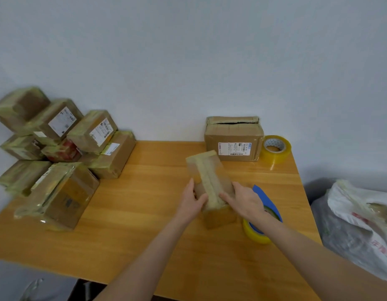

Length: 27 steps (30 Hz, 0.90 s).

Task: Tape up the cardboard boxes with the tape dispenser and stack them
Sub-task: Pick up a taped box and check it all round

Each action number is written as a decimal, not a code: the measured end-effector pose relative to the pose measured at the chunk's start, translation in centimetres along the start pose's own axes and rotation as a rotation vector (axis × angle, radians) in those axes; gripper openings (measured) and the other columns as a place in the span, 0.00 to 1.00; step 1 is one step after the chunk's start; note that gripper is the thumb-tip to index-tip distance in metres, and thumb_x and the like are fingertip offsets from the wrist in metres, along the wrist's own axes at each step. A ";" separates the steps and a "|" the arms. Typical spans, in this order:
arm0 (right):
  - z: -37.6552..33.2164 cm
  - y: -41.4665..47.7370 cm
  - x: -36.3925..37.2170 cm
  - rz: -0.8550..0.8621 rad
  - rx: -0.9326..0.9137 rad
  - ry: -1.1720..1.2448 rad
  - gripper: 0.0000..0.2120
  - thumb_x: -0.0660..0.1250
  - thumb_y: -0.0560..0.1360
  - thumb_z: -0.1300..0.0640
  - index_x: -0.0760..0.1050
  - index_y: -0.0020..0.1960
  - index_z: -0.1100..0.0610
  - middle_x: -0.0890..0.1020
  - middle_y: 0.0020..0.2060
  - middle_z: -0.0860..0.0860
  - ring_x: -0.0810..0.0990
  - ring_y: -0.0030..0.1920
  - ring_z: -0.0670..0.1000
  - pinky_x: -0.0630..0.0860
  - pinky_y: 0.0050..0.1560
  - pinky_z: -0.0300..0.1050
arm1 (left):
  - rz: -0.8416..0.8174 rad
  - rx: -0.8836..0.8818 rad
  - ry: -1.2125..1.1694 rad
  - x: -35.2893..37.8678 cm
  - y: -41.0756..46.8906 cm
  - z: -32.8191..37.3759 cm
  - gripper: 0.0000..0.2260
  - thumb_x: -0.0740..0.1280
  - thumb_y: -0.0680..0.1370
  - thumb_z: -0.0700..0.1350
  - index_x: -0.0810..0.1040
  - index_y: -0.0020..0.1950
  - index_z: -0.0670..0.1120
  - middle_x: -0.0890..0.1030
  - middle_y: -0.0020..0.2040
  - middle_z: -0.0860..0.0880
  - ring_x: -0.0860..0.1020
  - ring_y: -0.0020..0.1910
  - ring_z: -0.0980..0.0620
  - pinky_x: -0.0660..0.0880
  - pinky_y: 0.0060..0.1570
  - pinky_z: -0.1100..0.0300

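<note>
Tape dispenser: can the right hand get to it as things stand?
Probably yes. The tape dispenser lies on the table just right of the small box, close by the right wrist, with nothing between them. The right hand rests on top of the box, so it would have to lift off first.

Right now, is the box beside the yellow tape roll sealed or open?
Unsealed: the box shows a dark gap running between its top flaps.
</note>
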State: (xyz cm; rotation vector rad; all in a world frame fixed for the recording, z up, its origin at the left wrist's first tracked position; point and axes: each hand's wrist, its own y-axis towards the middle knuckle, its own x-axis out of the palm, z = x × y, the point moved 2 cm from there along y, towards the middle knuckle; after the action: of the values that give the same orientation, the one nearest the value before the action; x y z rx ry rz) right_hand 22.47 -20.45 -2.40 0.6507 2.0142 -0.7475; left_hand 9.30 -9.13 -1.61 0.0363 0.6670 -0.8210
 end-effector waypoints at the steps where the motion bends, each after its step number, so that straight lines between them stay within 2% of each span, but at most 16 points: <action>1: 0.2 -0.2 0.1 0.021 0.015 0.014 0.26 0.55 0.78 0.35 0.70 0.60 0.56 0.80 0.50 0.54 0.79 0.48 0.56 0.78 0.47 0.52 | -0.038 0.036 0.073 0.4 0.1 0.5 0.32 0.65 0.79 0.47 0.53 0.78 0.43 0.54 0.78 0.46 0.56 0.76 0.48 0.59 0.73 0.50; 3: 0.7 -0.6 -0.2 0.060 0.021 0.046 0.22 0.53 0.81 0.41 0.71 0.58 0.58 0.80 0.47 0.55 0.79 0.47 0.57 0.78 0.47 0.54 | -0.091 0.116 0.276 1.1 0.3 0.8 0.35 0.64 0.79 0.53 0.47 0.79 0.45 0.42 0.79 0.46 0.50 0.78 0.47 0.54 0.75 0.52; 6: 1.7 -0.8 -1.5 0.093 -0.023 0.030 0.17 0.53 0.83 0.48 0.74 0.61 0.55 0.83 0.48 0.53 0.80 0.49 0.56 0.78 0.46 0.51 | -0.091 0.250 0.739 2.0 -0.3 1.1 0.40 0.59 0.76 0.66 0.44 0.79 0.51 0.35 0.78 0.45 0.40 0.77 0.43 0.45 0.75 0.48; 9: 4.2 -0.6 -2.6 0.123 0.050 0.006 0.17 0.57 0.81 0.45 0.72 0.66 0.50 0.80 0.57 0.51 0.79 0.54 0.55 0.78 0.50 0.50 | -0.074 0.297 0.865 2.6 -0.3 1.1 0.38 0.60 0.76 0.65 0.44 0.79 0.55 0.38 0.78 0.43 0.38 0.76 0.39 0.46 0.75 0.48; 11: 7.1 -0.5 -2.8 0.072 0.164 -0.024 0.25 0.62 0.78 0.42 0.66 0.71 0.52 0.74 0.64 0.53 0.76 0.60 0.56 0.76 0.54 0.50 | -0.095 0.300 0.873 2.6 -0.2 0.8 0.37 0.61 0.76 0.63 0.44 0.79 0.57 0.38 0.78 0.43 0.38 0.76 0.38 0.49 0.75 0.47; 12: 8.4 -0.6 -2.8 0.016 0.228 -0.060 0.28 0.64 0.77 0.40 0.66 0.70 0.54 0.73 0.64 0.55 0.75 0.60 0.56 0.75 0.54 0.50 | -0.105 0.300 0.867 2.4 -0.1 0.5 0.37 0.61 0.76 0.62 0.44 0.78 0.57 0.38 0.78 0.44 0.38 0.76 0.38 0.50 0.75 0.47; 13: 9.8 -0.7 -2.6 -0.045 0.281 -0.092 0.28 0.67 0.75 0.39 0.68 0.65 0.56 0.74 0.60 0.55 0.76 0.57 0.55 0.75 0.49 0.48 | -0.117 0.302 0.865 2.2 0.1 0.2 0.36 0.61 0.77 0.61 0.44 0.78 0.57 0.38 0.78 0.44 0.38 0.76 0.38 0.50 0.75 0.48; 15: 12.1 -1.0 -1.7 -0.156 0.359 -0.048 0.21 0.70 0.72 0.39 0.70 0.47 0.57 0.76 0.41 0.52 0.75 0.39 0.51 0.68 0.35 0.43 | -0.134 0.319 0.857 1.8 0.3 -0.3 0.36 0.62 0.77 0.60 0.45 0.78 0.57 0.39 0.79 0.45 0.38 0.76 0.38 0.49 0.75 0.48; 17: 13.4 -0.9 -0.3 -0.227 0.400 0.074 0.21 0.72 0.72 0.42 0.66 0.36 0.55 0.72 0.31 0.51 0.71 0.31 0.50 0.65 0.32 0.42 | -0.138 0.344 0.828 1.5 0.6 -0.4 0.36 0.63 0.77 0.58 0.46 0.78 0.56 0.41 0.79 0.46 0.38 0.76 0.38 0.47 0.75 0.49; 20: 14.1 -0.5 1.1 -0.231 0.440 0.169 0.20 0.72 0.72 0.45 0.68 0.35 0.57 0.70 0.28 0.52 0.71 0.30 0.52 0.66 0.33 0.45 | -0.152 0.389 0.804 1.1 1.1 -0.6 0.36 0.64 0.77 0.57 0.48 0.78 0.55 0.46 0.79 0.49 0.38 0.76 0.38 0.46 0.75 0.47; 24: 13.7 0.0 1.0 -0.221 0.454 0.259 0.20 0.73 0.71 0.54 0.65 0.30 0.57 0.65 0.23 0.51 0.64 0.25 0.51 0.61 0.30 0.44 | -0.150 0.428 0.800 1.0 1.3 -1.0 0.36 0.64 0.76 0.57 0.48 0.78 0.54 0.49 0.79 0.54 0.38 0.76 0.38 0.44 0.74 0.47; 27: 12.7 0.4 0.9 -0.222 0.429 0.407 0.18 0.70 0.69 0.62 0.61 0.30 0.57 0.61 0.22 0.49 0.59 0.24 0.50 0.56 0.28 0.43 | -0.159 0.409 0.787 1.1 1.3 -1.0 0.36 0.64 0.76 0.57 0.47 0.78 0.55 0.48 0.79 0.54 0.37 0.76 0.39 0.46 0.74 0.47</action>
State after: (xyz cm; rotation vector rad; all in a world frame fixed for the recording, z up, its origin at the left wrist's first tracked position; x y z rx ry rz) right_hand 29.22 -29.12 -8.89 0.8889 2.3410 -1.2868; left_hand 10.17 -8.66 -3.32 0.7137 1.2374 -1.0914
